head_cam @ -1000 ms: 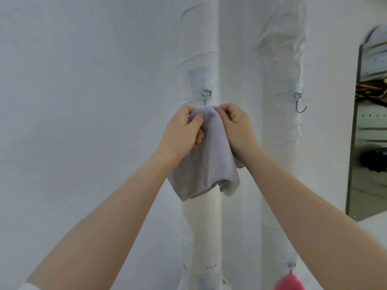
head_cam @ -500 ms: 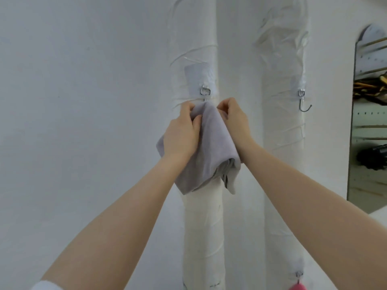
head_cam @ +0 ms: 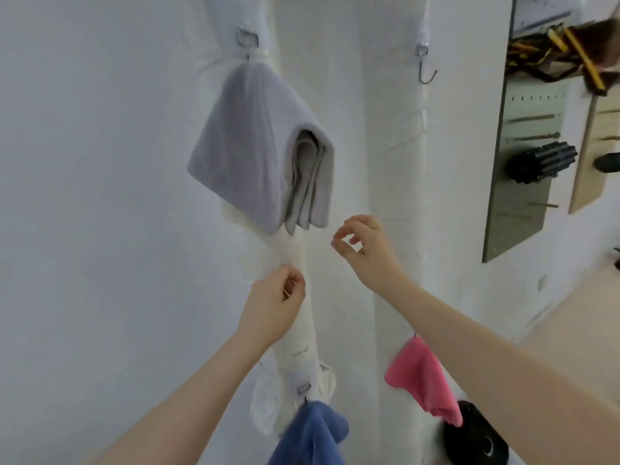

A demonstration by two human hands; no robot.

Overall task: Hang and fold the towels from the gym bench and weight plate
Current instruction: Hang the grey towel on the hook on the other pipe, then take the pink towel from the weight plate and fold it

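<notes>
A folded grey towel (head_cam: 255,146) hangs by itself from a metal hook (head_cam: 248,38) on the left white wrapped pillar (head_cam: 295,310). Below it, my left hand (head_cam: 271,303) has loosely curled fingers and holds nothing. My right hand (head_cam: 364,248) is a little higher, to the right of the towel's lower edge, with fingers relaxed and empty. Neither hand touches the towel. Lower down, a blue towel (head_cam: 312,434) hangs from a hook on the left pillar and a pink towel (head_cam: 422,380) hangs on the right pillar.
An empty metal hook (head_cam: 426,73) is on the right pillar (head_cam: 396,182). A pegboard (head_cam: 523,135) at the right carries a black foam roller (head_cam: 540,162) and yellow-black bands (head_cam: 557,52). A black weight plate (head_cam: 476,437) lies on the floor at the pillar's base.
Both hands have let go of the grey towel and dropped below it. The towel now hangs from the hook. The view has tilted down, showing the blue and pink towels.
</notes>
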